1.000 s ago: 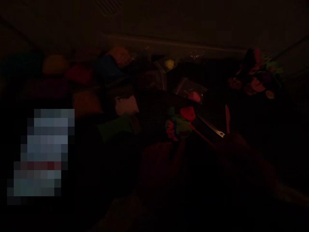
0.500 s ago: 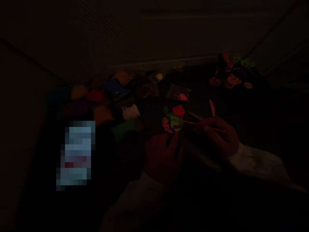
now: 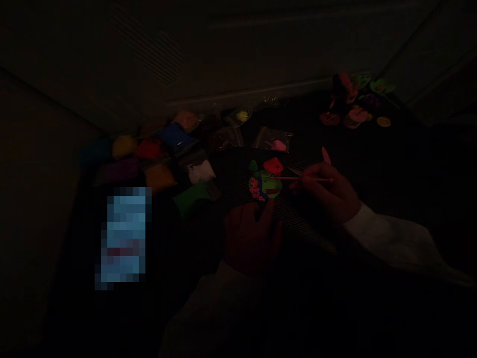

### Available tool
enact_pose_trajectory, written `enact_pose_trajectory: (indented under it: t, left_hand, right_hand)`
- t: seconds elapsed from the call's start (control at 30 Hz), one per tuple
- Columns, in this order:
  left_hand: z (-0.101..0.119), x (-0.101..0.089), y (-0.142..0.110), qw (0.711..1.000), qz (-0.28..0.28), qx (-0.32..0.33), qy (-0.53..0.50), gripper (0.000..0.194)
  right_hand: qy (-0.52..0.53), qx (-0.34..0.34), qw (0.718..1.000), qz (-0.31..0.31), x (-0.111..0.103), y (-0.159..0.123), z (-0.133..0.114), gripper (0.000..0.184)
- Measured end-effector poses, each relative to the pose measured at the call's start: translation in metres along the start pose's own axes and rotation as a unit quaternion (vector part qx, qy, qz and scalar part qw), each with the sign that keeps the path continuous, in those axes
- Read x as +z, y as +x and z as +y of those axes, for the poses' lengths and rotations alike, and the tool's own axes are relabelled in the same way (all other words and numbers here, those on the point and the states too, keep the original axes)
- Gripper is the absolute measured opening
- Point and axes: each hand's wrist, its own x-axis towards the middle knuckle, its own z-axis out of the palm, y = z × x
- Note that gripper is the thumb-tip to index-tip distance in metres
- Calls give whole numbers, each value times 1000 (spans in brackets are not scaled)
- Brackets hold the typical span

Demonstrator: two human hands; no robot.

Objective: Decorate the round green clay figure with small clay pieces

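While the right hand (image 3: 330, 191) pinches a thin pink stick (image 3: 290, 178), its tip over the green disc (image 3: 269, 185), the left hand (image 3: 249, 236) rests loosely spread, one fingertip at the disc's lower edge; beyond the disc lies a clear bag (image 3: 274, 138).
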Motion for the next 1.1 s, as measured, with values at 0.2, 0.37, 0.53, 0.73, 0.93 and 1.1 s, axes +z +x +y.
enact_pose_trajectory:
  t: [0.2, 0.37, 0.53, 0.73, 0.93, 1.1]
  left_hand:
    - [-1, 0, 0, 1000, -6, 1, -2, 41]
    - [-2, 1, 0, 1000, 3, 5, -1, 41]
    - [-2, 1, 0, 1000, 5, 5, -5, 41]
    - [-2, 1, 0, 1000, 3, 4, -6, 41]
    - [-2, 1, 0, 1000, 7, 8, -9, 41]
    - [-1, 2, 0, 1000, 0, 4, -7, 41]
  right_hand:
    - [59, 43, 997, -13, 1, 3, 2, 11]
    - [73, 50, 996, -15, 2, 3, 1, 11]
    - [42, 41, 998, -22, 1, 3, 0, 11]
    - [17, 26, 999, -22, 0, 4, 1, 10]
    - [-12, 15, 1000, -20, 1, 4, 2, 10]
    - [46, 52, 997, -16, 2, 3, 1, 13]
